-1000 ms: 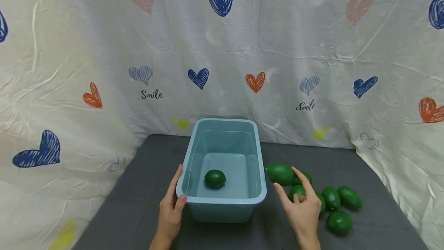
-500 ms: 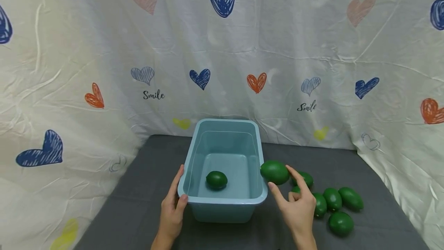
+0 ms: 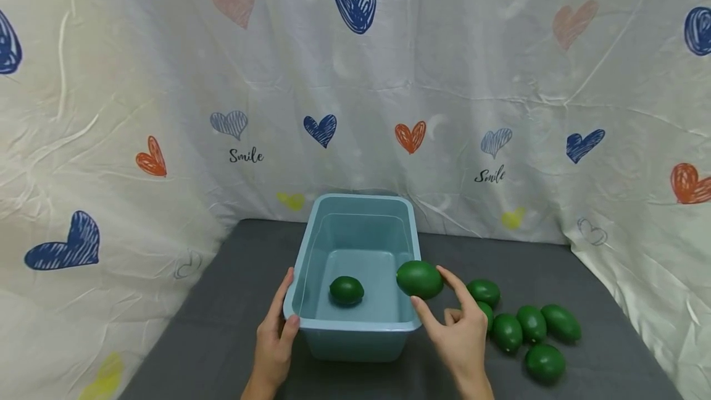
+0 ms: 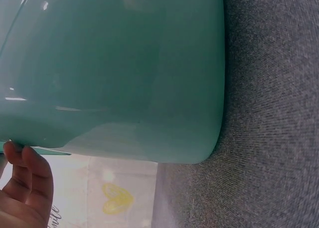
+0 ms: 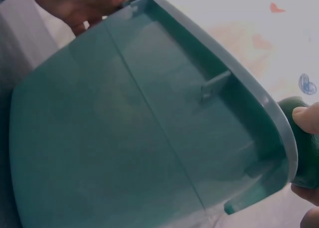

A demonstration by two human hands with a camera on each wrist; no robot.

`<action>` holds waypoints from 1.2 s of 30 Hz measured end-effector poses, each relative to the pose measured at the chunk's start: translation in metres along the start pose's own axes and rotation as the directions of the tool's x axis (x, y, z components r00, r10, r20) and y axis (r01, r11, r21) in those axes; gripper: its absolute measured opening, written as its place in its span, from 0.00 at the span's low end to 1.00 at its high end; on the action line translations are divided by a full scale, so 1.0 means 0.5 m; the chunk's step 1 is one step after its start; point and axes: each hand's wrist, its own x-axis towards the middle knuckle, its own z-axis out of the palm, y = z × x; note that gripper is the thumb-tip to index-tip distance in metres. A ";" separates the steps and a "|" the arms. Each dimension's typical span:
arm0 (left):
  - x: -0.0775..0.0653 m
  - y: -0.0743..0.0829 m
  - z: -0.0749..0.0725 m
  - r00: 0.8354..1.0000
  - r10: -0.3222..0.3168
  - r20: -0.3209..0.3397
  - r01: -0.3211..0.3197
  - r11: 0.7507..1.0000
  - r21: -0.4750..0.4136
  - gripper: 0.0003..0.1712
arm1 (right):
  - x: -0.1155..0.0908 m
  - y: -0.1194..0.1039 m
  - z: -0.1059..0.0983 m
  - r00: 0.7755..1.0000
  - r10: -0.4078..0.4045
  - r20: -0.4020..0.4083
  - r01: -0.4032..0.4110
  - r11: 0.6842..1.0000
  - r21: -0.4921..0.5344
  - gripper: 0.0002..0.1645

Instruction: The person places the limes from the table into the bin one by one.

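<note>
A blue-green plastic bin (image 3: 355, 326) stands on the table, and one green lime (image 3: 347, 290) lies on its floor. My left hand (image 3: 272, 341) holds the bin's rim at the near left corner, thumb on the rim. In the left wrist view, part of that left hand (image 4: 31, 188) shows at the bin's edge. Between thumb and index finger, my right hand (image 3: 460, 335) pinches a second lime (image 3: 419, 279) over the bin's right rim. The right wrist view shows this held lime (image 5: 305, 148) just beyond the rim, partly hidden by the fingers.
To the right of the bin, several loose limes (image 3: 532, 324) lie grouped on the dark grey table (image 3: 205, 326). One is partly hidden behind my right hand. A white curtain (image 3: 366, 73) printed with hearts hangs behind the table and along its sides.
My right hand has carried the pinched lime leftward from beside the pile to the bin's right rim. The left hand keeps its hold on the bin.
</note>
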 end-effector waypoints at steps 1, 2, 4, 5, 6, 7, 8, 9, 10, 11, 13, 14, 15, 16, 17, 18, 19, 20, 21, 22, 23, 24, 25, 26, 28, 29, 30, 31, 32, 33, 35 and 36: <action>0.001 0.001 0.001 1.000 0.002 0.001 -0.002 1.000 -0.002 0.40 | 0.001 0.000 0.002 1.000 0.003 0.006 -0.003 1.000 0.006 0.38; 0.001 0.001 0.001 1.000 0.002 0.000 -0.002 1.000 -0.003 0.40 | 0.003 0.000 0.003 1.000 0.006 0.013 -0.006 1.000 0.011 0.38; 0.001 0.002 0.003 1.000 -0.001 -0.004 0.001 1.000 -0.001 0.40 | 0.006 0.000 0.007 1.000 0.011 0.028 -0.012 1.000 0.022 0.38; 0.000 0.002 0.003 1.000 -0.003 -0.006 0.003 1.000 0.008 0.40 | 0.007 0.001 0.009 0.999 0.015 0.038 -0.016 1.000 0.027 0.38; -0.002 0.002 0.003 1.000 -0.005 -0.012 0.005 1.000 0.011 0.40 | 0.008 0.002 0.011 0.998 0.018 0.052 -0.020 0.999 0.029 0.38; -0.003 0.001 0.003 1.000 -0.008 -0.015 0.008 1.000 0.015 0.40 | 0.008 0.003 0.013 0.998 0.020 0.067 -0.023 0.999 0.030 0.38; -0.005 0.001 0.004 1.000 -0.009 -0.022 0.010 1.000 0.019 0.40 | 0.008 0.003 0.015 0.997 0.021 0.077 -0.024 0.999 0.029 0.37; -0.006 0.001 0.004 1.000 -0.010 -0.023 0.011 1.000 0.019 0.40 | 0.008 0.004 0.016 0.996 0.024 0.088 -0.026 0.999 0.027 0.37; -0.006 0.001 0.005 1.000 -0.010 -0.022 0.010 1.000 0.019 0.40 | 0.008 0.004 0.018 0.995 0.026 0.099 -0.028 0.999 0.023 0.37; -0.006 0.001 0.005 1.000 -0.008 -0.020 0.008 1.000 0.016 0.40 | 0.008 0.005 0.019 0.994 0.026 0.107 -0.029 0.999 0.024 0.37; -0.005 0.001 0.005 1.000 -0.004 -0.018 0.004 1.000 0.012 0.40 | 0.008 0.006 0.023 0.993 0.028 0.116 -0.031 0.999 0.024 0.38; -0.004 0.001 0.005 1.000 0.001 -0.020 0.000 1.000 0.014 0.40 | 0.008 0.007 0.025 0.992 0.031 0.119 -0.034 0.999 0.023 0.37; -0.004 0.001 0.004 1.000 0.004 -0.017 -0.004 1.000 0.011 0.40 | 0.007 0.008 0.027 0.991 0.037 0.126 -0.041 0.999 0.022 0.37; -0.005 0.001 0.004 1.000 0.007 -0.019 -0.007 1.000 0.016 0.40 | 0.006 0.009 0.029 0.990 0.041 0.132 -0.045 0.999 0.023 0.37; -0.005 0.001 0.003 1.000 0.009 -0.023 -0.008 1.000 0.021 0.40 | 0.005 0.010 0.031 0.990 0.047 0.136 -0.051 0.998 0.024 0.37; -0.006 0.001 0.002 1.000 0.009 -0.026 -0.008 1.000 0.022 0.40 | 0.003 0.010 0.033 0.989 0.054 0.140 -0.058 0.998 0.022 0.37; -0.007 0.001 0.001 1.000 0.010 -0.025 -0.010 1.000 0.019 0.40 | 0.002 0.011 0.034 0.988 0.059 0.142 -0.063 0.998 0.020 0.36; -0.008 0.001 0.000 1.000 0.007 -0.021 -0.006 1.000 0.014 0.40 | 0.001 0.011 0.035 0.988 0.063 0.143 -0.066 0.998 0.020 0.36; -0.008 0.000 0.000 1.000 0.000 -0.016 0.000 1.000 0.005 0.40 | 0.001 0.012 0.036 0.987 0.066 0.144 -0.069 0.997 0.021 0.37; -0.008 0.000 0.000 1.000 -0.007 -0.014 0.007 1.000 0.003 0.40 | 0.000 0.012 0.037 0.988 0.066 0.142 -0.070 0.997 0.023 0.37; -0.007 0.000 0.000 1.000 -0.010 -0.012 0.010 1.000 0.003 0.40 | 0.001 0.012 0.037 0.988 0.067 0.142 -0.071 0.997 0.024 0.37; -0.007 -0.001 0.000 1.000 -0.016 -0.006 0.016 1.000 -0.002 0.40 | 0.001 0.012 0.037 0.988 0.063 0.142 -0.068 0.997 0.027 0.37; -0.006 -0.001 0.000 1.000 -0.023 -0.001 0.023 1.000 -0.005 0.40 | 0.002 0.012 0.037 0.988 0.059 0.142 -0.064 0.997 0.033 0.37; -0.004 -0.002 0.000 1.000 -0.031 0.001 0.031 0.999 -0.010 0.40 | 0.004 0.012 0.037 0.988 0.057 0.142 -0.063 0.997 0.037 0.36; -0.002 -0.002 0.002 0.999 -0.035 0.002 0.035 0.999 -0.012 0.40 | 0.006 0.012 0.036 0.989 0.053 0.140 -0.058 0.998 0.036 0.35; -0.001 -0.002 0.002 1.000 -0.029 0.000 0.029 1.000 -0.008 0.40 | 0.007 0.012 0.036 0.989 0.049 0.137 -0.054 0.998 0.034 0.35; 0.000 -0.002 0.003 1.000 -0.027 0.002 0.027 1.000 -0.012 0.40 | 0.008 0.013 0.035 0.990 0.045 0.133 -0.050 0.998 0.033 0.34; 0.000 -0.002 0.004 1.000 -0.019 -0.002 0.019 1.000 -0.010 0.40 | 0.008 0.013 0.035 0.991 0.044 0.128 -0.048 0.998 0.030 0.34; 0.000 -0.001 0.004 1.000 -0.013 -0.003 0.013 1.000 -0.011 0.39 | 0.009 0.013 0.034 0.991 0.043 0.123 -0.046 0.999 0.025 0.34; 0.000 -0.001 0.005 1.000 -0.005 -0.006 0.005 1.000 -0.007 0.39 | 0.009 0.013 0.033 0.992 0.040 0.118 -0.043 0.999 0.020 0.33; 0.000 -0.001 0.005 1.000 0.010 -0.009 -0.010 1.000 -0.003 0.39 | 0.009 0.013 0.031 0.993 0.038 0.109 -0.040 0.999 0.016 0.32; 0.000 0.000 0.005 1.000 0.012 -0.009 -0.012 1.000 -0.007 0.39 | 0.009 0.014 0.031 0.994 0.037 0.106 -0.039 0.999 0.015 0.32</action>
